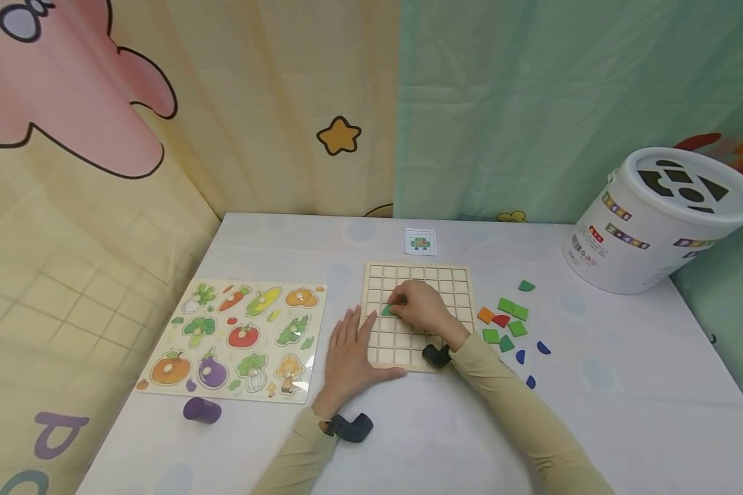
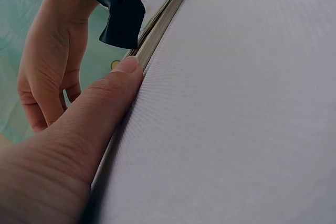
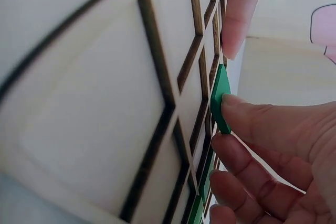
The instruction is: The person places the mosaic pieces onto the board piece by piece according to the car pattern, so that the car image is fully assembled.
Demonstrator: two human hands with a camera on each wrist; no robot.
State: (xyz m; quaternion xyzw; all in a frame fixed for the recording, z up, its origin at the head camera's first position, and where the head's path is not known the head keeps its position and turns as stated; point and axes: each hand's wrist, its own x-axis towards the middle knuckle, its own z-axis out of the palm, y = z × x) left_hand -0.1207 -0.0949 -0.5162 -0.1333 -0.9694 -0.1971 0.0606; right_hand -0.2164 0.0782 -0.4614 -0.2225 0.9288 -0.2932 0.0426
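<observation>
A square wooden grid board (image 1: pixel 396 356) lies on the table in the head view. Over its left half, my right hand (image 1: pixel 422 304) pinches a flat dark-green piece with a curved edge (image 3: pixel 221 98) between thumb and fingers, close against the grid. Lower in the right wrist view, more green pieces (image 3: pixel 196 211) sit in the grid, partly hidden behind the fingers. My left hand (image 1: pixel 349 354) rests at the board's near left corner, fingers extended along the left side. Its thumb (image 2: pixel 107 98) lies against the near edge in the left wrist view.
Loose green, orange, red and blue pieces (image 1: pixel 517 328) lie right of the board. A small pattern card (image 1: pixel 429 251) is behind it. To the left are a vegetable puzzle board (image 1: pixel 223 344) and a purple cylinder (image 1: pixel 202 410). A white bucket (image 1: pixel 619 254) stands back right.
</observation>
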